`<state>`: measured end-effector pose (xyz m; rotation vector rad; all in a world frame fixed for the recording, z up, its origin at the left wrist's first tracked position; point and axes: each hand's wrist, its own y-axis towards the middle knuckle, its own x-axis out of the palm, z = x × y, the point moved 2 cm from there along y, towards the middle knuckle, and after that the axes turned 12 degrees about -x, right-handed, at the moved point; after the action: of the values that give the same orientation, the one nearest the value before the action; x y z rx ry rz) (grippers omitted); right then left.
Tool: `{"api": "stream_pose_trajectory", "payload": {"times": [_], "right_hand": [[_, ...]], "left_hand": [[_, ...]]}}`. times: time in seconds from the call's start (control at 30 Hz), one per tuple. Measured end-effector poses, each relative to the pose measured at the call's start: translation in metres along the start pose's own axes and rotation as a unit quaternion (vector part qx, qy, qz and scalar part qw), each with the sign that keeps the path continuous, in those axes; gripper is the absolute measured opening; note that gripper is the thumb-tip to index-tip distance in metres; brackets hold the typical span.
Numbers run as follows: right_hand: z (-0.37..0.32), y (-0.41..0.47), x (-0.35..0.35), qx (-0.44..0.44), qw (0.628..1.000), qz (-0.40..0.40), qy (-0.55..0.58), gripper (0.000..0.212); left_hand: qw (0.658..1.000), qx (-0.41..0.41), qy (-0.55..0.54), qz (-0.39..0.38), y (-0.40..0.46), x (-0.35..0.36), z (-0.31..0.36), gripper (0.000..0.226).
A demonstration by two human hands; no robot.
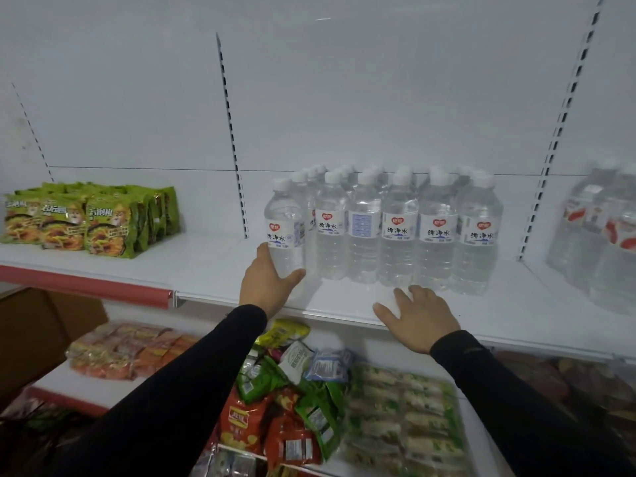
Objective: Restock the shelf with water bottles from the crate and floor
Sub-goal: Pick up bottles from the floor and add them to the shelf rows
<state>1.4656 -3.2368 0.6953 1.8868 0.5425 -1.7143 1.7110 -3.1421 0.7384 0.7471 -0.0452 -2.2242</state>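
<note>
Shelf stock, as we see it from the head cam:

1. Shelf [344, 304], white, mid-level, w/ slotted uprights at back. Red price rail on the section to the left.
2. Water bottle [285, 223], clear, white cap, white label w/ red heart logo. Stands upright on shelf at left end of the front row, just beside its neighbour. Our left hand [266, 282] wraps its lower part, thumb in front, fingers round the far side.
3. Bottle group [401, 228], same brand, approx. 5 in front row w/ more caps showing behind; upright, packed touching each other. One bottle in the front row has its label turned to the back print.
4. Right hand [418, 316], open, fingers spread, holding nothing. It sits over the shelf front edge just below the front row, fingertips near the bottle bases; we can't tell if it touches the shelf.
5. Second bottle cluster [605, 232], far right past the upright, blurred; red on labels, text not legible.
6. Green noodle packs [86, 218], far left on same level, stood in rows, well apart from the water.
7. Lower shelf: loose snack bags [292, 401], green, red and yellow, heaped between our two black sleeves; wrapped multipacks to either side.
8. Cardboard box [41, 332], brown, lower left, partly out of frame.
</note>
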Motion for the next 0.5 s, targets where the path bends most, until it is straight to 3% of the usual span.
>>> {"api": "stream_pose_trajectory", "payload": {"times": [0.5], "right_hand": [[-0.001, -0.002, 0.004, -0.002, 0.999, 0.032, -0.023, 0.075]], "left_hand": [[1.0, -0.017, -0.007, -0.003, 0.009, 0.015, 0.002, 0.068]]}}
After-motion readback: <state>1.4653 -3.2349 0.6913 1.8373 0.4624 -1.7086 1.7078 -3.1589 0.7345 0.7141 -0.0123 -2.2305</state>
